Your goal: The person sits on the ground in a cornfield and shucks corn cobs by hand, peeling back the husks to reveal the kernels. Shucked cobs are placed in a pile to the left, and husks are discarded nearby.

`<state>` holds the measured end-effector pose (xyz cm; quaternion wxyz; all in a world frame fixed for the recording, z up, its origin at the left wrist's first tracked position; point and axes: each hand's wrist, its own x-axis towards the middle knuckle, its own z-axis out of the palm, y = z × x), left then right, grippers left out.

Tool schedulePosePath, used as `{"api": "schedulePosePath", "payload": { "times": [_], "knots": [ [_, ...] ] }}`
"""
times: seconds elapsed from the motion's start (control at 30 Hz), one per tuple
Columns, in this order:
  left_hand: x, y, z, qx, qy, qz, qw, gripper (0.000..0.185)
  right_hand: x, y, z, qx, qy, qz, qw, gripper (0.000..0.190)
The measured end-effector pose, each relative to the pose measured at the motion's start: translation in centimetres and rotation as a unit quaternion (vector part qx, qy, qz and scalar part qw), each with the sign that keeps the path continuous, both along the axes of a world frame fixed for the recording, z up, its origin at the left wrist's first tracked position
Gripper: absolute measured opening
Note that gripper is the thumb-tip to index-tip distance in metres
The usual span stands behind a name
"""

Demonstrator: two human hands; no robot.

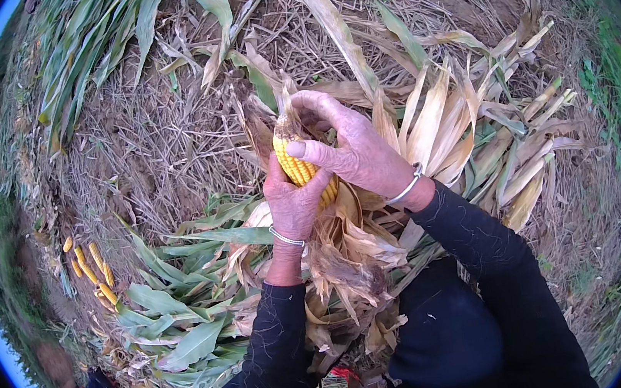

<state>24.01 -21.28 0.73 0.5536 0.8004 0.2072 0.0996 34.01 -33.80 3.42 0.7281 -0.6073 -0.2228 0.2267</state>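
Note:
Both of my hands are on one yellow ear of corn [296, 164], its tip with dried silk pointing away from me. My left hand [293, 199] wraps the lower part of the ear from the left. My right hand [352, 151] reaches over from the right, its thumb on the kernels and its curled fingers near the tip. Peeled, dry husk leaves [359, 237] hang below the ear towards me. The ear's base is hidden under the husk and my hands. A metal bangle circles each wrist.
Cut corn stalks with green leaves [186, 320] lie at the left, and dry husks and stalks [489, 131] at the right. Several husked ears [87, 268] rest on the ground farther left. More green stalks [99, 39] lie at the top left. Straw litter [165, 148] covers the soil.

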Motion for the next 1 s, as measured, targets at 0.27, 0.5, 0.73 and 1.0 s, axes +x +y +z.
{"api": "schedulePosePath", "payload": {
  "times": [0.27,0.5,0.73,1.0],
  "knots": [
    [0.6,-1.1,0.2,0.02,0.025,-0.074,0.997,0.052,0.7,-1.0,-1.6,0.119,0.116,0.098,0.981,0.041],
    [0.4,-0.6,-0.2,-0.023,0.071,-0.092,0.993,0.057,0.3,-0.6,-3.3,0.198,0.2,0.075,0.957,0.041],
    [0.1,-1.5,-1.3,-0.006,-0.024,-0.047,0.999,0.054,-0.4,-0.2,-6.0,0.318,0.548,-0.12,0.764,0.03],
    [-1.4,5.1,-0.5,-0.533,-0.125,0.283,0.788,0.033,-6.6,-5.1,-4.3,-0.04,0.312,0.066,0.947,0.038]
  ]
}}
